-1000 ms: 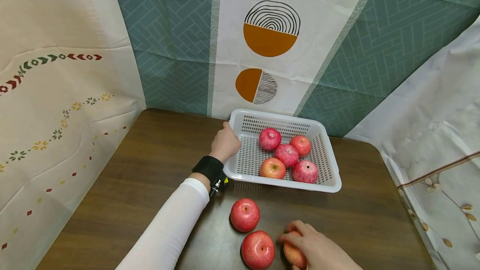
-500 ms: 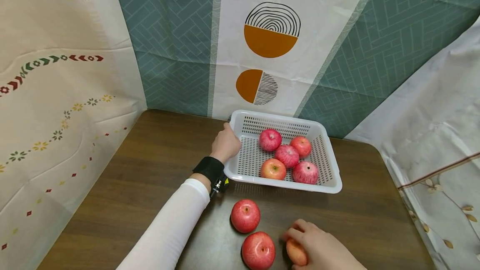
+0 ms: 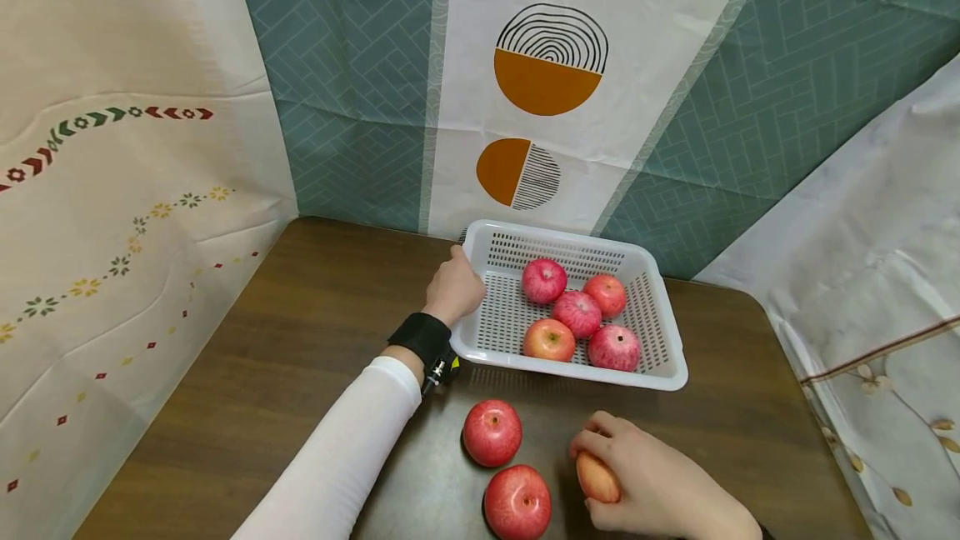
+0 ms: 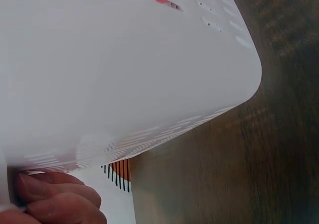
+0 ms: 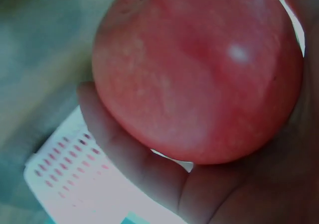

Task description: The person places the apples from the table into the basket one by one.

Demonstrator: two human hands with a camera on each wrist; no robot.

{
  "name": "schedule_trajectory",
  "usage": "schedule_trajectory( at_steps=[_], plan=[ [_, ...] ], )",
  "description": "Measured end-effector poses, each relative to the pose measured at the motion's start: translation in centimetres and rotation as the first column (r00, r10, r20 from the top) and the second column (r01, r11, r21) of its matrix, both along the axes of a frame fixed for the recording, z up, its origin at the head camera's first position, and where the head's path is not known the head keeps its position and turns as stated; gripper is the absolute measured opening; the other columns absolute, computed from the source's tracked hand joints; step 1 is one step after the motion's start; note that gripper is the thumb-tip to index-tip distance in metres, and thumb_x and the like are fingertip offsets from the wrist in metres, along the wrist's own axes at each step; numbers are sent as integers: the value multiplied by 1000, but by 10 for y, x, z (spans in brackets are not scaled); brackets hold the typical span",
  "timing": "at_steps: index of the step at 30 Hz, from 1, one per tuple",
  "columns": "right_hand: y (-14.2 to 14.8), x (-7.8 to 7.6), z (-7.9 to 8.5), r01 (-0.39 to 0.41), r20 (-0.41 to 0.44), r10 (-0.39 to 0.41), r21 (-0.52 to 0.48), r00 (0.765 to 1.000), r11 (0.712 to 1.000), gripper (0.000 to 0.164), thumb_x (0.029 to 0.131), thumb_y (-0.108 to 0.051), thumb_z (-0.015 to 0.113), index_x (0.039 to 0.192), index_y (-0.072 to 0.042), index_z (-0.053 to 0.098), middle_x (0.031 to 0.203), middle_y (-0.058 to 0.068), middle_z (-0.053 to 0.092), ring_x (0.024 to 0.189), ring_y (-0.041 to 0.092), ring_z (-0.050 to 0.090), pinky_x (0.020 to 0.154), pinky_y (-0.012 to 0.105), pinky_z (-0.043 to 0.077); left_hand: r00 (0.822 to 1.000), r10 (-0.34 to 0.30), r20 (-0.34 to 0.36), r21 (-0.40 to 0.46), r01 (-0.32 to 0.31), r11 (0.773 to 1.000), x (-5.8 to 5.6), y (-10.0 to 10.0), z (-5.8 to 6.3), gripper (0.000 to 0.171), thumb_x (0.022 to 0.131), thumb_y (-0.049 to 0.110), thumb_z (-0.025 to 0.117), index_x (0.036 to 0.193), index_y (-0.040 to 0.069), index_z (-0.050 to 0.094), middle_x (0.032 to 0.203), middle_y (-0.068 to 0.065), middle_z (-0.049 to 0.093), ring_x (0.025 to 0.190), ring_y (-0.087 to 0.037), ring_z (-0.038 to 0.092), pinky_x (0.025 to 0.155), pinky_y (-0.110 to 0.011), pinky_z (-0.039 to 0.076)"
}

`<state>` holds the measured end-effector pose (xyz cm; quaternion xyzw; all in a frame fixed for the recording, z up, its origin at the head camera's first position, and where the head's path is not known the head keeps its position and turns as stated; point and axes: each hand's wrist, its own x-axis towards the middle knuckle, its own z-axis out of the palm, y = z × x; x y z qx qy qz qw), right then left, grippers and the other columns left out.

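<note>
My left hand (image 3: 454,286) grips the left rim of a white perforated plastic basket (image 3: 497,302); in the left wrist view its curled fingers (image 4: 65,199) show at the basket's edge. Near the front of the table, my right hand (image 3: 656,482) holds an apple (image 3: 597,477), partly covered by the fingers. The right wrist view shows this red apple (image 5: 194,74) filling the curled hand. To its left, two red apples, one behind (image 3: 492,432) and one nearer (image 3: 517,502), sit on the table. Several apples, one in the middle (image 3: 577,314), lie inside the basket.
The brown wooden table (image 3: 315,315) ends at a patterned green and white curtain (image 3: 517,90) behind the basket. Cloth hangs also on the left (image 3: 135,215) and right (image 3: 870,290). A shiny grey patch (image 3: 420,473) marks the tabletop near the two apples.
My right hand has closed round the apple and moved slightly up and away from the front edge with it. The left hand stays on the basket's rim.
</note>
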<state>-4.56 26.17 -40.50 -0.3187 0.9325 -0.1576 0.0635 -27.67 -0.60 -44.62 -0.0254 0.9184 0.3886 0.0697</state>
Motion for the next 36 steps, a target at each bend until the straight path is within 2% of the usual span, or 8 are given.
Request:
schedule_trajectory(
  at_steps=[5, 11, 20, 24, 28, 31, 33, 36],
  plan=[
    [-8, -15, 15, -34, -39, 32, -32, 999, 999, 46, 76, -28, 88, 117, -29, 67, 110, -20, 56, 93, 1, 54, 72, 20, 50, 1000, 4, -6, -3, -4, 1000, 1, 0, 0, 58, 103, 16, 56, 153, 0, 32, 110, -21, 66, 92, -35, 69, 78, -51, 59],
    [-18, -34, 30, -71, -35, 68, -92, 997, 993, 47, 80, -30, 86, 120, -35, 63, 114, -22, 58, 97, 1, 56, 77, 25, 53, 1000, 4, -7, -9, -4, 1000, 1, 1, 1, 57, 103, 16, 56, 153, 0, 33, 109, -21, 66, 91, -35, 69, 77, -51, 59],
    [-29, -69, 38, -32, 55, 46, -222, 997, 974, 40, 92, -37, 80, 128, -31, 64, 124, -15, 59, 110, 8, 57, 84, 32, 57, 1000, 3, -3, -2, -3, 1000, 2, 1, 4, 56, 103, 15, 56, 152, 0, 33, 114, -23, 66, 92, -35, 70, 78, -52, 59],
    [-34, -88, 41, -8, 55, 24, -266, 998, 964, 39, 95, -40, 79, 130, -28, 65, 128, -13, 58, 117, 10, 55, 89, 36, 57, 1000, 10, -8, -9, -10, 1000, 3, 1, 4, 58, 103, 15, 57, 153, 0, 33, 115, -23, 66, 93, -36, 69, 79, -52, 59],
    [-41, -109, 43, 36, 39, -27, -284, 999, 958, 34, 96, -39, 80, 126, -30, 67, 127, -8, 58, 115, 15, 55, 87, 39, 56, 1000, 11, -5, 1, -11, 1000, 3, 1, 3, 60, 102, 15, 58, 154, 0, 32, 115, -23, 66, 93, -36, 69, 78, -52, 59],
    [-48, -125, 42, 117, 85, -96, -305, 992, 945, 33, 96, -38, 80, 124, -27, 67, 123, -2, 61, 110, 19, 59, 84, 39, 57, 1000, 9, -2, 7, -9, 1000, 3, 0, 3, 60, 102, 15, 59, 154, 0, 33, 114, -23, 65, 93, -36, 69, 79, -52, 60],
    [-52, -134, 40, 202, 162, -156, -324, 974, 924, 37, 95, -36, 81, 126, -24, 65, 120, 2, 64, 104, 21, 63, 84, 40, 57, 1000, 10, -1, 0, -10, 1000, 3, 0, 4, 60, 102, 15, 60, 153, 0, 33, 114, -23, 65, 94, -36, 69, 79, -53, 59],
    [-57, -146, 37, 328, 292, -233, -341, 928, 881, 47, 92, -33, 80, 132, -19, 59, 116, 6, 68, 99, 23, 67, 86, 40, 57, 1000, 5, 5, -20, -5, 1000, 3, 1, 4, 61, 102, 15, 60, 154, 0, 33, 115, -23, 66, 96, -37, 69, 80, -53, 59]
  ],
)
